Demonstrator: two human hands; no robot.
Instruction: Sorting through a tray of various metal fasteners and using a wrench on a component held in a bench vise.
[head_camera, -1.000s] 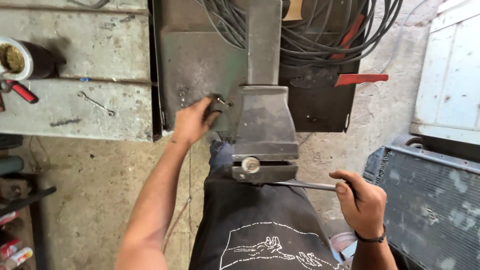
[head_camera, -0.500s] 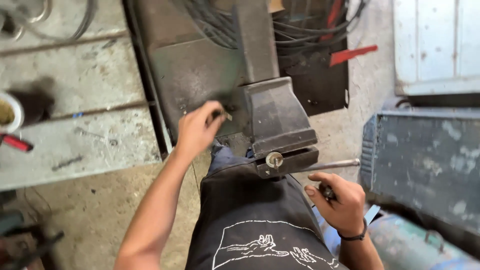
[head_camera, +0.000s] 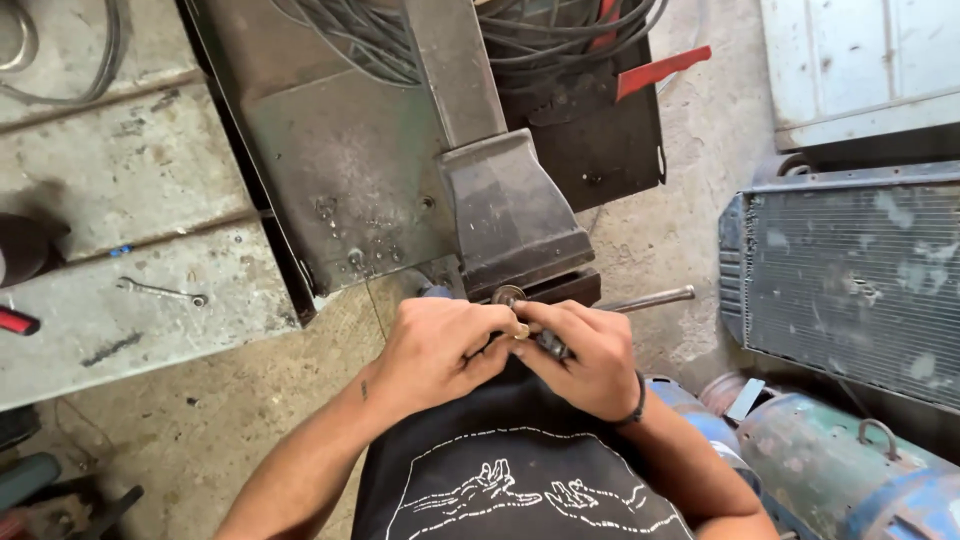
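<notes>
Small brass-coloured metal fitting (head_camera: 522, 331) sits pinched between both hands' fingertips. Left hand (head_camera: 440, 345) and right hand (head_camera: 590, 355) meet just below the grey steel bench vise (head_camera: 510, 215), fingers clamped together.

Both forearms angle up and inward, meeting just below the vise (head_camera: 515, 215). Left hand (head_camera: 440, 345) and right hand (head_camera: 590, 355) touch, fingers curled, fingertips pinched together. Dark band on right wrist. Left forearm bare.

Even soft daylight, faint shadows, no glare, sharp centre, slight wide-angle stretching toward the edges
</notes>
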